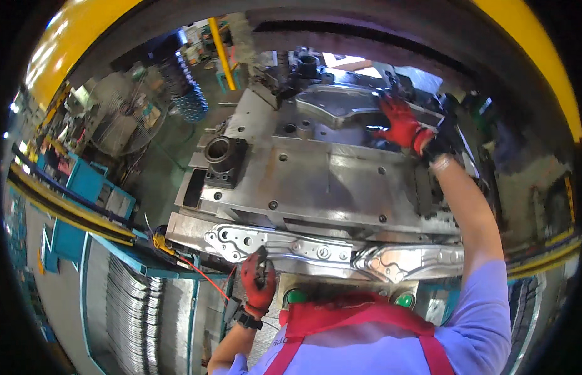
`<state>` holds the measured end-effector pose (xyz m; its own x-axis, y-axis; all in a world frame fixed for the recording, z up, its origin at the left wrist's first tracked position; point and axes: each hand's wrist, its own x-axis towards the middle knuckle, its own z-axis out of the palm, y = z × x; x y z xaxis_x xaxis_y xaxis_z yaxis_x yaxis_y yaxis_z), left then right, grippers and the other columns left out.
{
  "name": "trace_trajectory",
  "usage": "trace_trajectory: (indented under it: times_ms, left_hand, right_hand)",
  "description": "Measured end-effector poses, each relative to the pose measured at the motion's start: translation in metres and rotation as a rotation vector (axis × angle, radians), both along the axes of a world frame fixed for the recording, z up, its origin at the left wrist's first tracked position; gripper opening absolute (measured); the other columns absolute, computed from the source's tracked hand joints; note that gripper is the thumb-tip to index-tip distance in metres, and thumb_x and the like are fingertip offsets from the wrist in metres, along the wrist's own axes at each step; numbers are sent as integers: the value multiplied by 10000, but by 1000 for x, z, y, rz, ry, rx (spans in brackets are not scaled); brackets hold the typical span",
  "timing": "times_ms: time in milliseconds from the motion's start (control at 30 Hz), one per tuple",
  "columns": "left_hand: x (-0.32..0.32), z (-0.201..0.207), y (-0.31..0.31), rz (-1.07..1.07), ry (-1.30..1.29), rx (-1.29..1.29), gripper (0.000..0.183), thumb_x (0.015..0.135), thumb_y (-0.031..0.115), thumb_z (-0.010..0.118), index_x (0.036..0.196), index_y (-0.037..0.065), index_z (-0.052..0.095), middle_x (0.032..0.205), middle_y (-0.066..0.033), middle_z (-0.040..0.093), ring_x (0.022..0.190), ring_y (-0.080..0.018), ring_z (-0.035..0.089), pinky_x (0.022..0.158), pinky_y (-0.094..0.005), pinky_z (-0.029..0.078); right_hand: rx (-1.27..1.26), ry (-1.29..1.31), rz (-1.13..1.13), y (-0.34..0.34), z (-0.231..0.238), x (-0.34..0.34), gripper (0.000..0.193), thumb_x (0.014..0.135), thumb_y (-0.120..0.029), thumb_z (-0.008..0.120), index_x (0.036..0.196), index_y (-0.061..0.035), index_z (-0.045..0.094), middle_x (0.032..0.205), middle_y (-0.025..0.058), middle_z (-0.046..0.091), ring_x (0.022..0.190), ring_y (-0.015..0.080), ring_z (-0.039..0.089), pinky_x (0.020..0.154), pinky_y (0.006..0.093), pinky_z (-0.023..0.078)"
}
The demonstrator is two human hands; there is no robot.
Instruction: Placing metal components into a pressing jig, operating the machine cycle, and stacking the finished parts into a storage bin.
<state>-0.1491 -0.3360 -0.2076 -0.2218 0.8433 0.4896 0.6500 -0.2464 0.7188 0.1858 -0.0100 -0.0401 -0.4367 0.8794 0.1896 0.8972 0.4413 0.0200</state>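
Observation:
My right hand (398, 122), in a red glove, reaches far over the press die with its fingers spread. It is beside the raised, shaped metal form (338, 103) at the back of the die; whether it touches the form is hard to tell. Low in front of the die, my left hand (258, 285), also red-gloved, has its fingers curled. Something dark shows at those fingers, but I cannot make out what it is. Just beyond that hand, a long stamped metal part (306, 250) with holes lies along the front ledge. A second, shiny stamped part (403, 261) lies at its right.
Flat steel die plate (316, 178) spans the middle, with a round guide bushing (220, 150) at its left. Two green buttons (296, 296) sit near my apron. A red hose (206, 280) runs at lower left, by a bin of stacked metal parts (133, 306). A fan (125, 119) stands beyond.

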Motion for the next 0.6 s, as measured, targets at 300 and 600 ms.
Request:
trace_trajectory:
  times_ms: [300, 600]
  left_hand:
    - [-23, -182, -83, -74, -931, -767, 573, 807, 116, 611, 1292, -3, 332, 1312, -152, 395, 1202, -224, 387, 980, -308, 325]
    - [37, -114, -66, -177, -557, -910, 506, 708, 31, 667, 1156, -3, 436, 1105, -121, 554, 982, -221, 554, 826, -348, 455]
  right_hand:
    - [-48, 1196, -319, -341, -148, 78, 579, 745, -90, 639, 1276, -38, 415, 1237, 155, 471, 1148, 290, 437, 1006, 367, 296]
    - [-389, 815, -1132, -449, -348, 140, 1054, 551, -264, 781, 1362, 2, 163, 1362, 224, 284, 1261, 345, 283, 1030, 405, 256]
